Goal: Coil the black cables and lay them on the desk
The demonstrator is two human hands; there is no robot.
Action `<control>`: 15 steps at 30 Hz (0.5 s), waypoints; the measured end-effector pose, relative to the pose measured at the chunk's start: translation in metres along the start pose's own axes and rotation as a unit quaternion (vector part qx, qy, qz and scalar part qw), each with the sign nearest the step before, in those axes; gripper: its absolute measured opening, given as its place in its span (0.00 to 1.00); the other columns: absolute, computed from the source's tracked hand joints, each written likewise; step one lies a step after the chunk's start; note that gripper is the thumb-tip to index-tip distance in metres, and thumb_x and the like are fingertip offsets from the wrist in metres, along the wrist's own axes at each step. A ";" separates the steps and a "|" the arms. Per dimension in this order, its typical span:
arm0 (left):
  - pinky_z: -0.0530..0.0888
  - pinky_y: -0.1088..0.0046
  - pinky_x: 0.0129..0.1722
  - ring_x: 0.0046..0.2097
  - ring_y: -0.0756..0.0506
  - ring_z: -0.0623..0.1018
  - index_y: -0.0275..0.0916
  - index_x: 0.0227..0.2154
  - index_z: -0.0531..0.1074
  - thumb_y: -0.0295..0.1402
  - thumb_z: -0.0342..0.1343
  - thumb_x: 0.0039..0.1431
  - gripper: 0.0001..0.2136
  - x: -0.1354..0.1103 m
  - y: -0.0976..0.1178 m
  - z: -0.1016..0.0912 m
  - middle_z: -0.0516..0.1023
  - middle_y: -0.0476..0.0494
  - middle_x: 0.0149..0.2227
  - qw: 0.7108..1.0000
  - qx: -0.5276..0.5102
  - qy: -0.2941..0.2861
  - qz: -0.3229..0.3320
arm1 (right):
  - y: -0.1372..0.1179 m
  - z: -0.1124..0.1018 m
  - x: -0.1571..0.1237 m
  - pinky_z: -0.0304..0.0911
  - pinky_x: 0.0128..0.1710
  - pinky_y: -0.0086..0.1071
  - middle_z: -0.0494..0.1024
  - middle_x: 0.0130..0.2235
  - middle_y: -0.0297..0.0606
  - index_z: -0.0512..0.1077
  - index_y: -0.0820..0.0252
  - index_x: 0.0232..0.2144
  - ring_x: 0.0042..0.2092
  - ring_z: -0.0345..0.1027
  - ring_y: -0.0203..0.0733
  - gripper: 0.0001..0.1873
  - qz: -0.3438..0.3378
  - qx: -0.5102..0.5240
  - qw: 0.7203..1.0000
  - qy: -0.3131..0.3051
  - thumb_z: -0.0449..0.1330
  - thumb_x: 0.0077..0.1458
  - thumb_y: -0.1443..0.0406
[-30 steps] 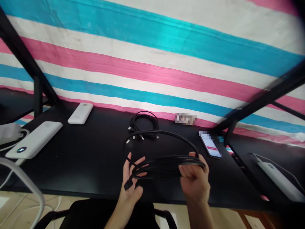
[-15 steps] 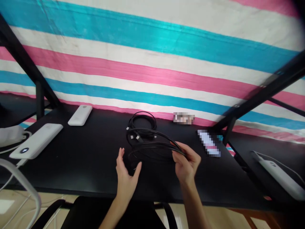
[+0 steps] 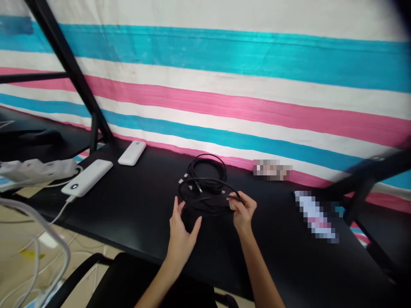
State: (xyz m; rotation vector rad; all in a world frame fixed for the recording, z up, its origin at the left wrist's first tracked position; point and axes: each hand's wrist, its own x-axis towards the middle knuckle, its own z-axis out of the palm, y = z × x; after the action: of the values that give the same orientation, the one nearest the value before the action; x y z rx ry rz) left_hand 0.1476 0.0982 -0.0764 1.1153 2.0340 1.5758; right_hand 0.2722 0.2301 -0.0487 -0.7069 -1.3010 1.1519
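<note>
My right hand (image 3: 243,210) pinches a looped black cable (image 3: 218,196) between thumb and fingers, just above the black desk. The loop sticks out to the left, toward my left hand (image 3: 184,231). That hand is open, thumb and fingers apart, at the near left side of the loop; whether a finger touches the cable I cannot tell. Right behind lies a second coil of black cable (image 3: 211,155) on the desk, with several pale connector ends (image 3: 185,176) at its left and front. In the picture the held loop partly overlaps this coil.
On the left are two white power banks (image 3: 88,177) (image 3: 132,153), the nearer one with a white cable plugged in. A white power strip (image 3: 41,170) is beside it. On the right lie a blurred-out phone-like object (image 3: 316,217) and a small pixelated item (image 3: 272,169). A striped sheet (image 3: 224,90) hangs behind.
The camera view has turned left, so desk items appear farther right. The held cable loop looks narrower and lower. My right hand keeps its grip, and my left hand stays open.
</note>
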 end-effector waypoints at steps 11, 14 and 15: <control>0.65 0.60 0.53 0.52 0.42 0.69 0.41 0.60 0.49 0.34 0.57 0.53 0.34 0.005 0.003 -0.018 0.66 0.37 0.51 0.996 -0.012 0.061 0.068 | -0.006 0.003 -0.001 0.46 0.14 0.26 0.59 0.13 0.28 0.69 0.59 0.15 0.14 0.49 0.30 0.07 -0.028 0.017 0.999 -0.019 0.57 0.36 0.62; 0.64 0.60 0.54 0.55 0.41 0.66 0.42 0.61 0.47 0.33 0.58 0.52 0.36 0.011 0.015 -0.034 0.63 0.35 0.55 0.987 -0.007 0.081 0.139 | -0.029 0.006 -0.013 0.49 0.14 0.27 0.64 0.14 0.29 0.71 0.59 0.16 0.14 0.53 0.32 0.05 -0.050 0.005 0.997 -0.057 0.59 0.35 0.63; 0.64 0.61 0.54 0.54 0.42 0.67 0.42 0.61 0.48 0.32 0.58 0.52 0.35 0.012 0.020 -0.039 0.65 0.36 0.53 0.986 -0.021 0.076 0.146 | -0.040 0.007 -0.021 0.52 0.15 0.28 0.66 0.14 0.30 0.71 0.58 0.17 0.16 0.56 0.33 0.04 -0.065 -0.015 0.995 -0.072 0.60 0.36 0.63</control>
State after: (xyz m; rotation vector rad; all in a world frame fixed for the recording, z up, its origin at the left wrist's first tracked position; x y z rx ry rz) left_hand 0.1207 0.0828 -0.0426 1.3664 1.9904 1.8885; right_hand 0.2774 0.1968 -0.0185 -0.5607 -1.4666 1.0948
